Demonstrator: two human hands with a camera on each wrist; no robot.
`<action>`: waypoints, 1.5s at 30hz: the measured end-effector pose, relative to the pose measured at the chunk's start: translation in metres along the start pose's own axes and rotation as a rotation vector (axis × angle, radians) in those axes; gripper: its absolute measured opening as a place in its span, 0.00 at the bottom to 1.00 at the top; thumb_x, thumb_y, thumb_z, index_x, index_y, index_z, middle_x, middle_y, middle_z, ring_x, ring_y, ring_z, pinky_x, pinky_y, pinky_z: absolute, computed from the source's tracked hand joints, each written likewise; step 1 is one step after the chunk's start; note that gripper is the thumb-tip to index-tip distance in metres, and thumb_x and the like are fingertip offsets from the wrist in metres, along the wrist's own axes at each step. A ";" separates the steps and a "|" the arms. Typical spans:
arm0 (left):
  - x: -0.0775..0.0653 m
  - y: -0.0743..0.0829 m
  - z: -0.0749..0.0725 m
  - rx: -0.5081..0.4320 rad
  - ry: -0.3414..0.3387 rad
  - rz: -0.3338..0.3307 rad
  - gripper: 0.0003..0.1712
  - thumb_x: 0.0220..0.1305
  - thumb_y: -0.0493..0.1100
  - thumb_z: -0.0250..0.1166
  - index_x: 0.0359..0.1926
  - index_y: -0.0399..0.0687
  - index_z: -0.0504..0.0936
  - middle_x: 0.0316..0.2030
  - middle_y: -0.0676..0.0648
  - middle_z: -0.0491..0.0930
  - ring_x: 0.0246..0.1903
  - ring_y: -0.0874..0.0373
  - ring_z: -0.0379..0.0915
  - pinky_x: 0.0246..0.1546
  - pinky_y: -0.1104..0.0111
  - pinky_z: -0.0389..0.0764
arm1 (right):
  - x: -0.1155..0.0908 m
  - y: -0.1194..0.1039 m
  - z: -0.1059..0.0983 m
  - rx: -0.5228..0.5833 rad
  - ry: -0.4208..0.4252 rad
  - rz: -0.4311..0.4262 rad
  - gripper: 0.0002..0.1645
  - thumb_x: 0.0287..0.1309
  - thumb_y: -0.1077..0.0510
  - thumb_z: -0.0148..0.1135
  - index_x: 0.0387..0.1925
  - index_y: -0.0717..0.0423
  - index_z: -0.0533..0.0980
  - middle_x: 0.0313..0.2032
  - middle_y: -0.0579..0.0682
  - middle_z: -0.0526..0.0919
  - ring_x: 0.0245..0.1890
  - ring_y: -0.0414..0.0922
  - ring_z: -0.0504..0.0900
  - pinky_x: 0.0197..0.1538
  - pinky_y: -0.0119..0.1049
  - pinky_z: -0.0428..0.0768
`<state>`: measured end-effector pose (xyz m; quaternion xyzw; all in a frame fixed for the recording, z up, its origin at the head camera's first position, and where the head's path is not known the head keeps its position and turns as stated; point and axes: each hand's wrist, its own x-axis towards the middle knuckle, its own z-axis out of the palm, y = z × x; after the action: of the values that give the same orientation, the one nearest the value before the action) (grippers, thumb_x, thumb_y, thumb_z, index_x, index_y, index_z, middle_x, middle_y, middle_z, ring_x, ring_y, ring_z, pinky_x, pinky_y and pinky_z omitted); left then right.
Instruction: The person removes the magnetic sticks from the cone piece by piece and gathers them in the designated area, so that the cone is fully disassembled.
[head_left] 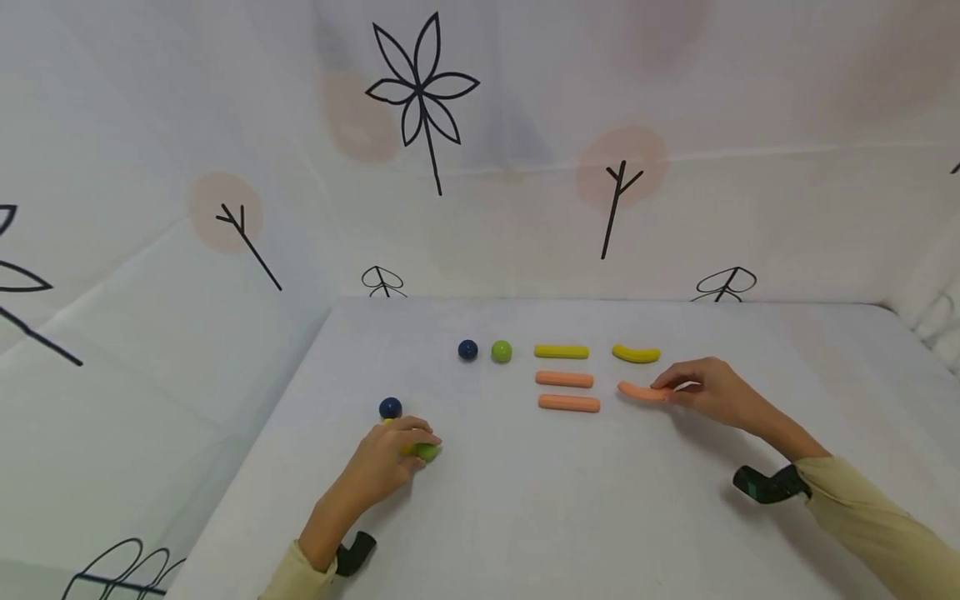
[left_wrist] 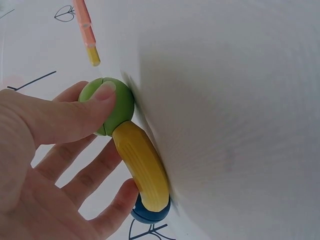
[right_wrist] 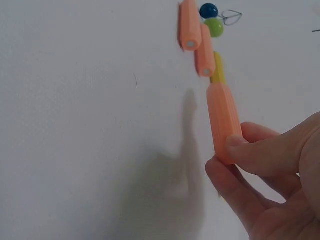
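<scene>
At the table's left, my left hand (head_left: pixel 386 462) pinches a green ball (left_wrist: pixel 120 102) between thumb and fingers. Against that ball lies one end of a curved yellow stick (left_wrist: pixel 142 165), with a dark blue ball (left_wrist: pixel 152 212) at its other end. The little finger touches the yellow stick. Over on the right, my right hand (head_left: pixel 708 392) pinches a curved peach-coloured stick (head_left: pixel 637 392) by its near end, between thumb and fingers. Two straight peach sticks (head_left: pixel 564 379) (head_left: pixel 568 403) lie to its left. My fingers partly hide the yellow stick in the head view.
Farther back on the white table (head_left: pixel 487 517) sit another dark blue ball (head_left: pixel 468 350), a green ball (head_left: pixel 502 352), a straight yellow stick (head_left: pixel 561 352) and a curved yellow stick (head_left: pixel 636 355). Behind the table hangs a white cloth (head_left: pixel 510 225) with plant drawings.
</scene>
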<state>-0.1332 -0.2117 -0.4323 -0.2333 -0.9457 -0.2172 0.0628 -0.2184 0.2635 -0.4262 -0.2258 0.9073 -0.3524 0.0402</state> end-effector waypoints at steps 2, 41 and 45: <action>0.000 0.000 0.000 -0.002 -0.002 0.003 0.19 0.44 0.28 0.73 0.39 0.50 0.87 0.45 0.52 0.80 0.47 0.52 0.75 0.47 0.55 0.76 | 0.002 0.005 0.000 -0.005 0.000 -0.001 0.14 0.50 0.73 0.64 0.38 0.57 0.83 0.38 0.49 0.84 0.41 0.46 0.79 0.43 0.39 0.81; 0.003 0.003 -0.010 0.022 -0.085 -0.020 0.22 0.49 0.34 0.73 0.48 0.52 0.83 0.50 0.51 0.76 0.51 0.55 0.72 0.49 0.61 0.77 | 0.024 -0.071 0.036 0.008 -0.003 -0.162 0.08 0.53 0.67 0.66 0.37 0.57 0.81 0.35 0.45 0.82 0.37 0.45 0.77 0.39 0.37 0.79; 0.003 -0.006 -0.019 0.067 -0.046 -0.028 0.19 0.48 0.31 0.72 0.43 0.49 0.84 0.50 0.50 0.76 0.53 0.54 0.71 0.47 0.62 0.78 | 0.028 -0.088 0.051 0.047 -0.070 -0.217 0.08 0.55 0.64 0.65 0.38 0.52 0.81 0.37 0.43 0.82 0.36 0.41 0.77 0.38 0.35 0.78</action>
<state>-0.1385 -0.2231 -0.4165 -0.2226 -0.9569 -0.1810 0.0456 -0.1983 0.1620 -0.4042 -0.3336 0.8672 -0.3677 0.0386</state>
